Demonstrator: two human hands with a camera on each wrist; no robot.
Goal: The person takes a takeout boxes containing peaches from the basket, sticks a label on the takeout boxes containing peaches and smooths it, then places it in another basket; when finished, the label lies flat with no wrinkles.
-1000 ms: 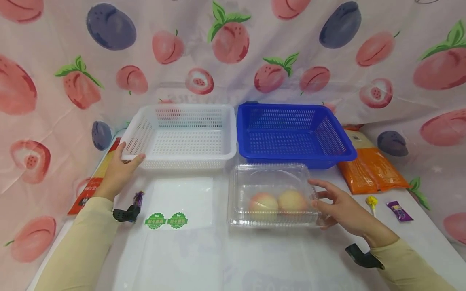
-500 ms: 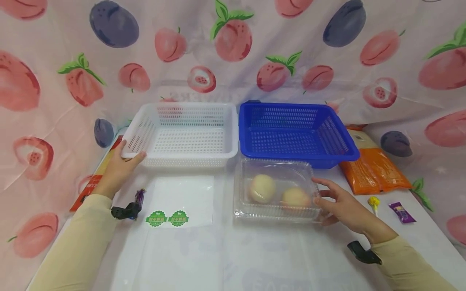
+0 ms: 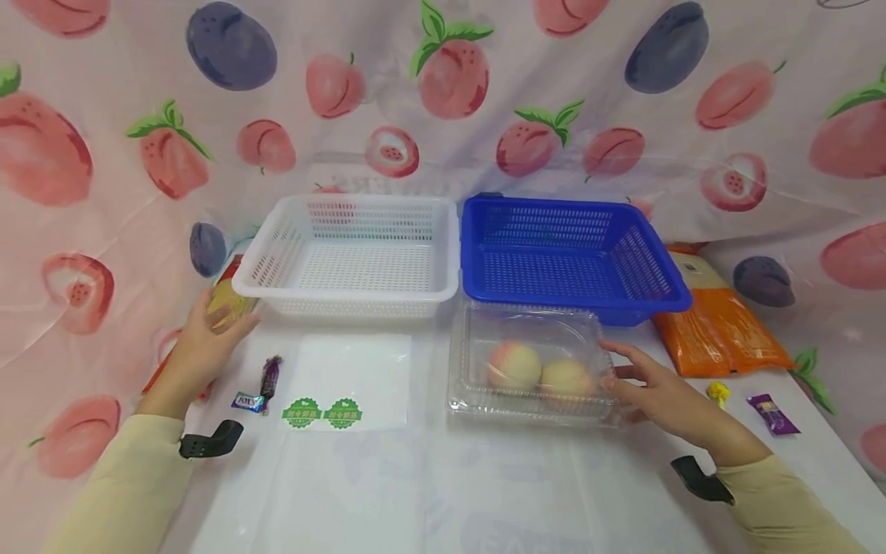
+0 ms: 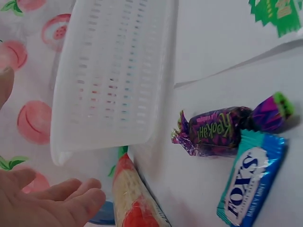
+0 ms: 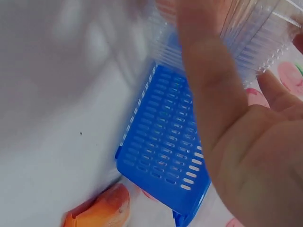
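Observation:
My left hand [image 3: 201, 346] is off the left front corner of the white plastic basket [image 3: 346, 295], its fingers loosely spread and holding nothing. In the left wrist view, a gap shows between the fingers [image 4: 78, 201] and the basket's wall. With thumb and fingers, my right hand [image 3: 667, 404] grips the right end of a clear plastic clamshell box [image 3: 533, 319]. Two round peach-like fruits [image 3: 514, 366] lie inside it. The box sits just in front of the blue basket [image 3: 574, 300]. In the right wrist view the thumb [image 5: 208, 75] lies along the box's side, blurred.
Near my left arm lie a purple twist-wrapped candy [image 4: 215, 130] and a blue mint packet [image 4: 251, 179]. A white sheet with green stickers [image 3: 321, 413] is in the middle. Right of the box are an orange bag [image 3: 727, 331], yellow lollipop [image 3: 718, 393] and purple candy [image 3: 773, 415].
My left hand has come off the white basket's corner and moved left and toward me. The box has shifted slightly back and right in my right hand, and the fruits have rolled inside it.

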